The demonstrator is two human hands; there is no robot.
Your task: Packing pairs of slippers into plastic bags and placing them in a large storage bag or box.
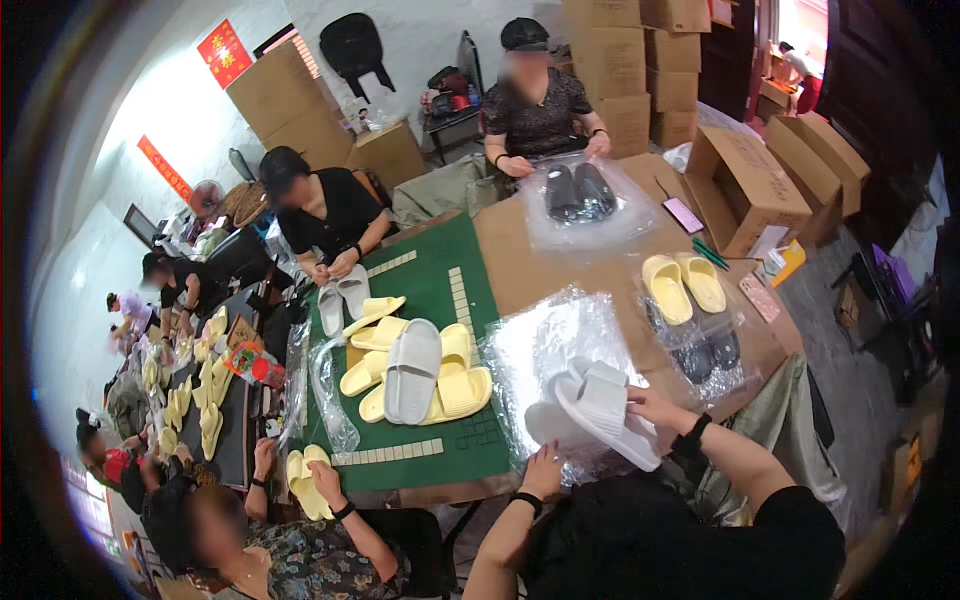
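My right hand (656, 410) is closed on a pair of pale grey slippers (600, 405), tilted over the table. Beneath them lie clear plastic bags (545, 340), shiny and flat. At the near edge of these bags my left hand (541, 474) has its fingers closed on the plastic. Right of the bags, yellow slippers (684, 289) sit next to a bagged dark pair (706, 357). Left of the bags, a grey pair (412, 371) rests on top of several yellow slippers (460, 395).
A green mat (420, 260) with rows of pale tiles (390, 452) covers the table's left part. One co-worker across handles bagged black slippers (580, 193); others at left handle grey and yellow ones. Phones (683, 214) and an open carton (745, 190) are at the right.
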